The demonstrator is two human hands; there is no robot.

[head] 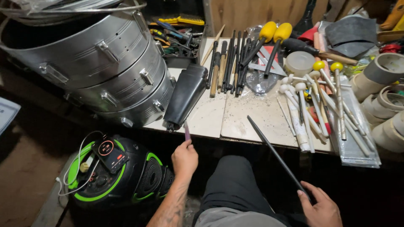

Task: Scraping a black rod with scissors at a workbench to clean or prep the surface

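Two hands in my view, one stick each. Left hand (pixel 184 157) at 7 o'clock, fingers clamped on a thin purple-tipped stick (pixel 187 131); its tip sits just below the black cowbell (pixel 185 96), touching or just short, I can't tell which. Right hand (pixel 322 206) at 5 o'clock, fingers curled loosely on the butt of a long black stick (pixel 275 154) that runs up toward 12 and crosses the table edge (pixel 252 138).

Counts on the table:
- one cowbell, lying at about 11 o'clock from the left hand
- two yellow-headed mallets (pixel 273 33) at 1 o'clock
- two small yellow ball-head mallets (pixel 330 67) further right
- about four white felt-head mallets (pixel 294 90), overlapped, so the count is rough
- one bundle of dark sticks (pixel 231 61) at 12 o'clock, too packed to count
- one round pale tub (pixel 299 63)
- three or so tape rolls (pixel 387 101) at 3 o'clock

Off the table: one stack of three metal drum shells (pixel 105 63) at 10 o'clock, one black-and-green speaker (pixel 126 176) at 8 o'clock with a phone (pixel 110 154) and white cable on top, one tool tray (pixel 176 33) behind the cowbell.

Cowbell lies between the left stick and the dark bundle. My knee in dark trousers (pixel 235 185) sits between the hands.
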